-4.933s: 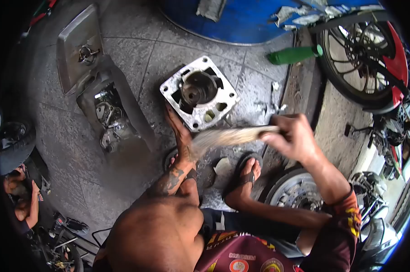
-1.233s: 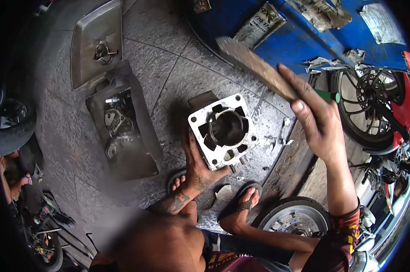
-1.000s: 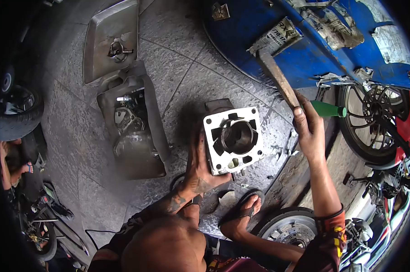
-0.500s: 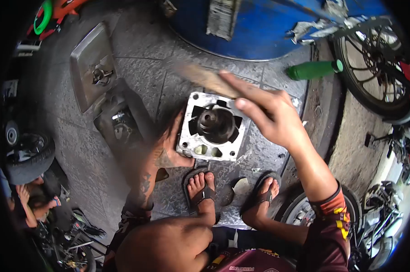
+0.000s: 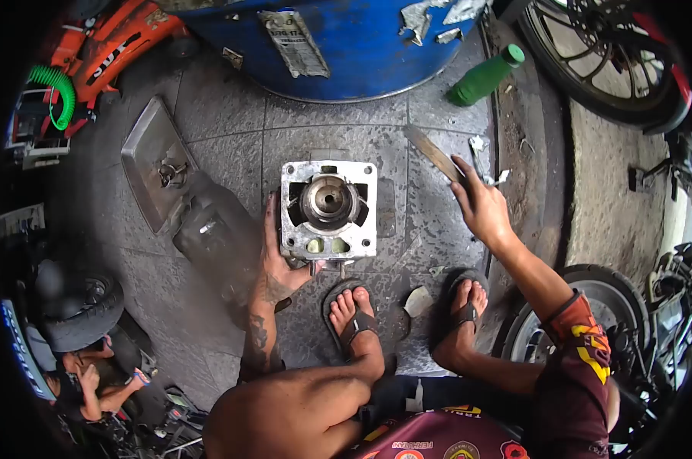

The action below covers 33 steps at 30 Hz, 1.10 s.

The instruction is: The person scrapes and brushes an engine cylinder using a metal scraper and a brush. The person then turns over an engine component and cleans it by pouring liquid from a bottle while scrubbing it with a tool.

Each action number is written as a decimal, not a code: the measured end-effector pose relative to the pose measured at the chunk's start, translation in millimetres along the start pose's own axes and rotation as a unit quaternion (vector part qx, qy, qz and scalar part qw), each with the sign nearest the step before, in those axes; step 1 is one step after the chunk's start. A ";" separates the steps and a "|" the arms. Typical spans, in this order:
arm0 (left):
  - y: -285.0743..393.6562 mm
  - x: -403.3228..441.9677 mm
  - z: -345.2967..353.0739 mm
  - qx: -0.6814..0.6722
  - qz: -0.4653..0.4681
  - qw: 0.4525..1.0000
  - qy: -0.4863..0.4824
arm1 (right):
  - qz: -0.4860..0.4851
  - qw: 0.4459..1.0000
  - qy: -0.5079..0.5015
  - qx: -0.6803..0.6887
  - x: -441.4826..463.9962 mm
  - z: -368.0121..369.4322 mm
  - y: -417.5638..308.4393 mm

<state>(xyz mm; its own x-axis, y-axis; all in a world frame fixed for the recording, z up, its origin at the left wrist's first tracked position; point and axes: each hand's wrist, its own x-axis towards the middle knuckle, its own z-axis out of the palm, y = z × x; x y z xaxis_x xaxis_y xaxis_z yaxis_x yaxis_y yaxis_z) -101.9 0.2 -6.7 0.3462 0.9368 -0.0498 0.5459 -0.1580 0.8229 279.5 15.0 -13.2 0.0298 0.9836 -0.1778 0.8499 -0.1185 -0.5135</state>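
Head view: left hand cupped round a square metal block, right hand pinching a flat wooden-looking bar.
The pale, scuffed metal block (image 5: 328, 239) has rounded corners, bolt holes and a round bore with a smooth wall; it sits centrally over mottled grey tiles (image 5: 300, 139). The left hand (image 5: 279, 273), half curled, holds its left side, thumb by the near edge; the right hand (image 5: 484, 208) closes thumb and fingers on the worn brown bar (image 5: 435, 157), apart from the block. Bare tile lies between them; beyond stands the blue drum (image 5: 377, 65), its curved rim well clear.
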 end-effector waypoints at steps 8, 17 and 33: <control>42.9 -12.3 -20.6 -0.051 -0.010 0.998 0.045 | -0.027 0.992 0.118 -0.035 4.6 67.9 -15.5; 109.2 7.0 -72.0 -0.018 0.067 0.967 0.244 | -0.170 0.912 0.249 0.280 44.3 -1.0 -53.6; 172.4 35.1 -109.9 -0.092 -0.026 0.990 0.102 | -0.335 0.864 0.051 0.372 8.2 -165.5 -201.0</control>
<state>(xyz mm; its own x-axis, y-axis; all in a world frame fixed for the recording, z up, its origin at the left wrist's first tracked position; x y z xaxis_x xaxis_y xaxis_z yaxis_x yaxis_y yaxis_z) -79.5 40.1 195.6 0.1505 0.9886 0.0053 0.4042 -0.0664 0.9123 196.0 69.4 227.4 -0.2605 0.8676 0.4236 0.1226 0.4649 -0.8768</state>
